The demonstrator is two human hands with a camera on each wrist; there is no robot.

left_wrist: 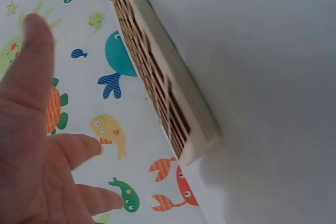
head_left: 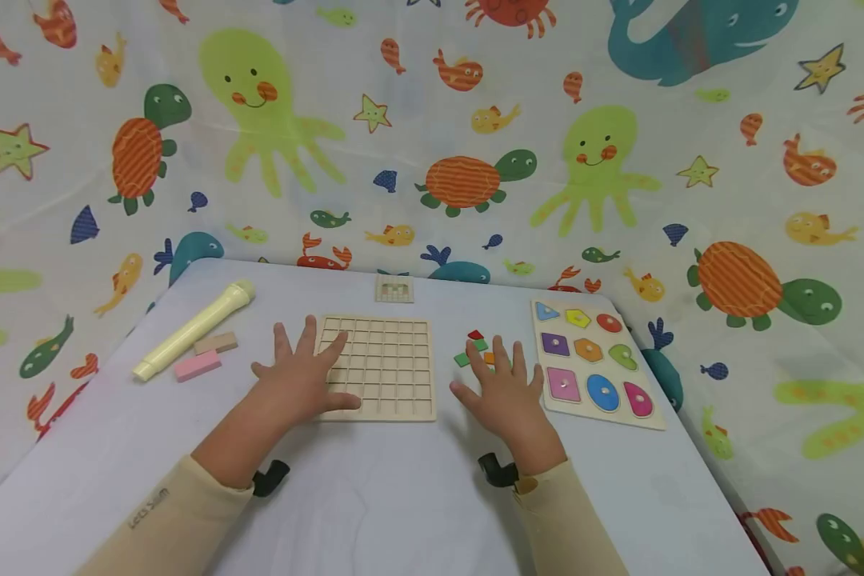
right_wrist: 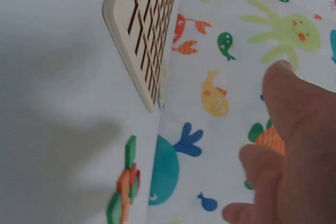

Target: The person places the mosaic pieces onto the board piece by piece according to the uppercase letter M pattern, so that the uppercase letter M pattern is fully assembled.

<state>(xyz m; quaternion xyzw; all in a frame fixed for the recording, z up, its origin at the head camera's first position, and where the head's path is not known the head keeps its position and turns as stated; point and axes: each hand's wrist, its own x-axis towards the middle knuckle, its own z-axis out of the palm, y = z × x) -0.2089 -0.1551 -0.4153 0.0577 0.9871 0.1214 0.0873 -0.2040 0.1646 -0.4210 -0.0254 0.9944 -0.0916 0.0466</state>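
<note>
My left hand [head_left: 295, 378] hovers with spread fingers over the left side of a wooden grid board [head_left: 392, 360], holding nothing. In the left wrist view that hand [left_wrist: 37, 145] stands apart from the board's edge [left_wrist: 173, 87]. My right hand [head_left: 507, 392], also spread and holding nothing, is above the table between the board and a shape puzzle. Several small red, green and orange pieces [head_left: 463, 360] lie just beyond it, partly hidden by its fingers. The right wrist view shows these pieces [right_wrist: 126, 182] well apart from the right hand [right_wrist: 294, 140].
On the right lies a puzzle board [head_left: 583, 364] with several coloured knobbed shapes. At the left are a pale yellow microphone-shaped stick [head_left: 194, 332], a pink block [head_left: 198, 366] and a tan block [head_left: 216, 343]. A small patterned tile [head_left: 394, 289] lies behind the grid board. A sea-animal curtain [head_left: 374, 144] hangs behind.
</note>
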